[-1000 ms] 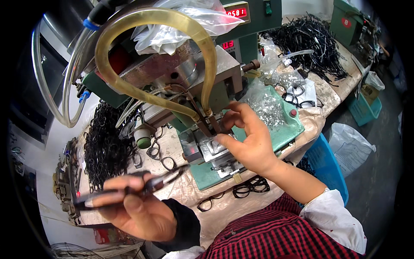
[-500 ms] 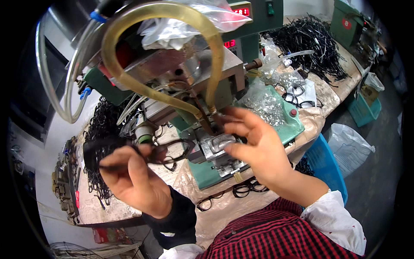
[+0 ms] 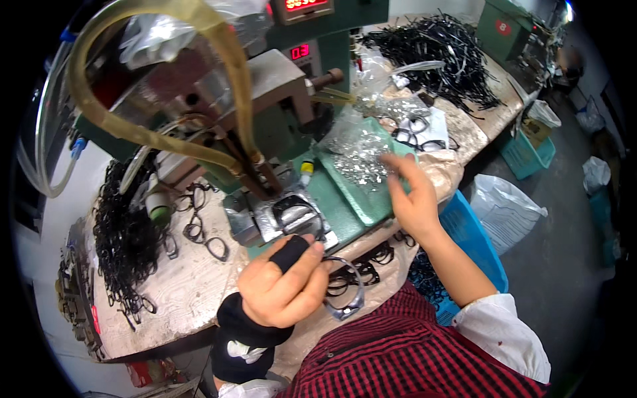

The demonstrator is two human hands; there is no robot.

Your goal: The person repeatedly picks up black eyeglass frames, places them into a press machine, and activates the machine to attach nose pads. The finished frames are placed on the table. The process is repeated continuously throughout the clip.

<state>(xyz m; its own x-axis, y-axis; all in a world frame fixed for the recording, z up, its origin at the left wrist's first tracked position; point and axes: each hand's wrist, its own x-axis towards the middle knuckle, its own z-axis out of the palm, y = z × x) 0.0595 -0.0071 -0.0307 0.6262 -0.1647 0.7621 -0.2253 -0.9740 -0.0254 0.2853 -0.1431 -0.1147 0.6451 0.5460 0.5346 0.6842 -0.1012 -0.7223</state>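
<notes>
My left hand (image 3: 282, 282) is closed on a dark eyeglass frame (image 3: 359, 300) in front of the machine. One rim of the frame lies over the metal jig (image 3: 272, 229) below the electrode bars; the other sticks out to the right of my fingers. A black cover (image 3: 290, 252) wraps one finger of this hand. My right hand (image 3: 415, 199) has its fingers apart at the right edge of the green tray (image 3: 361, 205). Beside its fingertips lies a pile of small shiny metal parts (image 3: 363, 159) on clear plastic. Its fingertips are slightly blurred, and no part shows between them.
Copper bars (image 3: 255, 182) with a looped yellowish hose (image 3: 240, 79) hang above the jig. Black frames (image 3: 123, 245) are heaped on the left of the table, and thin black strips (image 3: 441, 60) at the back. A blue basket (image 3: 468, 232) stands by my right forearm.
My left hand has moved right, bringing the eyeglass frame from the left side to the jig. My right hand has left the jig for the metal parts. The view has shifted.
</notes>
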